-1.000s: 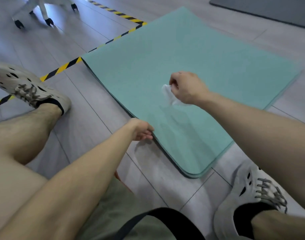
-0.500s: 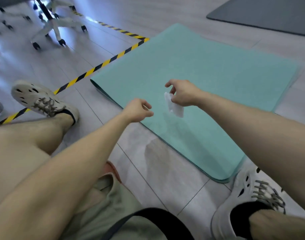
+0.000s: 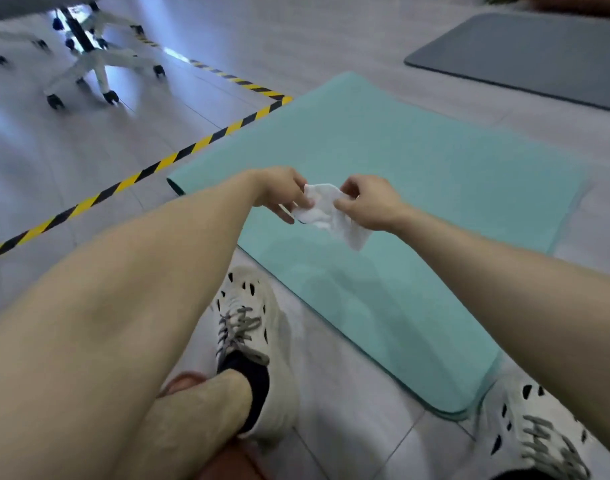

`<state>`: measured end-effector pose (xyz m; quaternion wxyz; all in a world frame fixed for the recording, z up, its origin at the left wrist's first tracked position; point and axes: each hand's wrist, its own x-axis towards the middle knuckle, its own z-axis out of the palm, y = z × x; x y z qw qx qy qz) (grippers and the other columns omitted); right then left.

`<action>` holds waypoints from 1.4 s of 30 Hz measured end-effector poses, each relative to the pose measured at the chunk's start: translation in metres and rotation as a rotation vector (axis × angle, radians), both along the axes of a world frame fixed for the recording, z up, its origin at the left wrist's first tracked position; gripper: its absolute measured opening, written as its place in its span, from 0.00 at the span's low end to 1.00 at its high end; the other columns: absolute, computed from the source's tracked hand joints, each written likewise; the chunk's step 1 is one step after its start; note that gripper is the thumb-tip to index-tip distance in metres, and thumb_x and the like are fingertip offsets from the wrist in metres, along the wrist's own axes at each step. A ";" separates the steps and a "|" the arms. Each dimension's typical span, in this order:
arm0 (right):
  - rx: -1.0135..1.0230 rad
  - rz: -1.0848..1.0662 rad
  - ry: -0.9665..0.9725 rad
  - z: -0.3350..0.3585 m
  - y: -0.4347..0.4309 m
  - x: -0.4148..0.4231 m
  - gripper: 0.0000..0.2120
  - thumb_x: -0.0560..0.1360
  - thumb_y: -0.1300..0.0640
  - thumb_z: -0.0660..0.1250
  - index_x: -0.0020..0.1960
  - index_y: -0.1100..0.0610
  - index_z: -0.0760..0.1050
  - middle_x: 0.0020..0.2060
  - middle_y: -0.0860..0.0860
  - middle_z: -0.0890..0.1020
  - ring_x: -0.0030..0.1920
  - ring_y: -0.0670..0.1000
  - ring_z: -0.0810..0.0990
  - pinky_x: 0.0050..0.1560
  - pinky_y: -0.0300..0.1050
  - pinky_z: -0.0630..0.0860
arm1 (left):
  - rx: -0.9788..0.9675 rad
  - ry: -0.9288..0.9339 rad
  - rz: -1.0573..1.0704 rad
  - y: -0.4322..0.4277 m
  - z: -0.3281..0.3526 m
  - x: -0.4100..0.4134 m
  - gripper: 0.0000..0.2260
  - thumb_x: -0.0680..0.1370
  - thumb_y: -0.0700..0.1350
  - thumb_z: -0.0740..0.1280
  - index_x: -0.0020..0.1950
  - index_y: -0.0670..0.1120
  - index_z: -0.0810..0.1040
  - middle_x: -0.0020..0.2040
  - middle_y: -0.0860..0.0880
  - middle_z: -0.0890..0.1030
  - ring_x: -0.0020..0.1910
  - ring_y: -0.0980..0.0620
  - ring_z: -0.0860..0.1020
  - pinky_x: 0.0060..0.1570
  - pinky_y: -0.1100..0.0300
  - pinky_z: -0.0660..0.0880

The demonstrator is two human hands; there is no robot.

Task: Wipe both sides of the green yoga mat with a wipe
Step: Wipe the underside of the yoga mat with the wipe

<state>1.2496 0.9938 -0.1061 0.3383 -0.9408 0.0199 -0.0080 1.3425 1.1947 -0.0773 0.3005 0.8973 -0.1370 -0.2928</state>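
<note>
Item 1, wipe: white and crumpled, held up over the near-left part of the mat, its lower corner hanging free. Half a second ago it dangled from the right hand alone; now both hands have it.

Item 2, green yoga mat: lies flat on the floor, running from the near right corner away to the upper left. A faint darker patch shows on its surface below the wipe.

Item 3, left hand: fingers curled, thumb and fingertips pinching the wipe's left edge. Earlier it hung apart from the wipe, holding nothing.

Item 4, right hand: fingers curled, pinching the wipe's right edge from above, as it did before.

Item 5, left shoe: pale, perforated, grey laces, dark sock; now planted just beside the mat's near long edge, where earlier it stood well off to the left by the tape.

Item 6, right shoe: same kind, at the mat's near corner.

Item 7, hazard tape: yellow-and-black stripe on the floor, meeting the mat's far-left corner.

Item 8, chair base: white, on castors, upper left, blurred.

Item 9, grey mat: flat on the floor, upper right, well apart from the green one.
</note>
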 end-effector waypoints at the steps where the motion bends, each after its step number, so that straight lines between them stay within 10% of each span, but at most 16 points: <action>1: -0.010 -0.008 -0.003 0.000 0.003 0.012 0.09 0.80 0.51 0.67 0.54 0.53 0.82 0.49 0.49 0.84 0.51 0.54 0.81 0.45 0.44 0.71 | 0.002 0.003 0.023 0.000 0.000 0.009 0.08 0.81 0.40 0.72 0.57 0.38 0.82 0.53 0.41 0.86 0.50 0.45 0.87 0.51 0.47 0.86; 23: 0.534 -0.188 0.118 -0.048 0.059 0.204 0.07 0.78 0.60 0.63 0.53 0.50 0.77 0.44 0.45 0.82 0.47 0.50 0.81 0.42 0.41 0.75 | 0.177 -0.118 0.019 0.018 0.039 0.180 0.06 0.81 0.35 0.69 0.54 0.45 0.82 0.47 0.49 0.86 0.39 0.46 0.88 0.48 0.53 0.84; 27: 0.600 -0.230 0.027 -0.063 0.093 0.222 0.11 0.78 0.61 0.64 0.59 0.52 0.75 0.43 0.43 0.82 0.43 0.48 0.81 0.45 0.44 0.76 | 0.124 -0.297 0.160 0.057 0.008 0.185 0.05 0.82 0.38 0.67 0.56 0.45 0.81 0.47 0.50 0.86 0.36 0.48 0.87 0.32 0.62 0.80; 31: 0.237 -0.135 -0.052 -0.122 0.115 0.234 0.22 0.81 0.63 0.62 0.75 0.55 0.69 0.67 0.53 0.78 0.61 0.57 0.79 0.59 0.50 0.76 | 0.131 -0.321 0.306 0.097 -0.072 0.199 0.11 0.80 0.45 0.72 0.62 0.47 0.81 0.53 0.49 0.85 0.48 0.50 0.85 0.48 0.56 0.82; 34: -0.107 0.253 -0.053 -0.188 0.143 0.214 0.26 0.86 0.57 0.57 0.84 0.56 0.61 0.84 0.57 0.60 0.84 0.58 0.57 0.82 0.59 0.58 | 0.305 -0.578 0.308 0.151 -0.124 0.192 0.17 0.78 0.52 0.71 0.66 0.50 0.79 0.62 0.47 0.78 0.63 0.45 0.76 0.65 0.49 0.73; 42: -0.384 0.442 -0.016 -0.202 0.153 0.202 0.34 0.86 0.36 0.47 0.87 0.50 0.46 0.86 0.52 0.43 0.85 0.51 0.38 0.85 0.58 0.44 | 0.141 -0.586 0.950 0.234 -0.167 0.183 0.32 0.75 0.63 0.69 0.75 0.51 0.66 0.69 0.48 0.71 0.68 0.45 0.74 0.67 0.41 0.74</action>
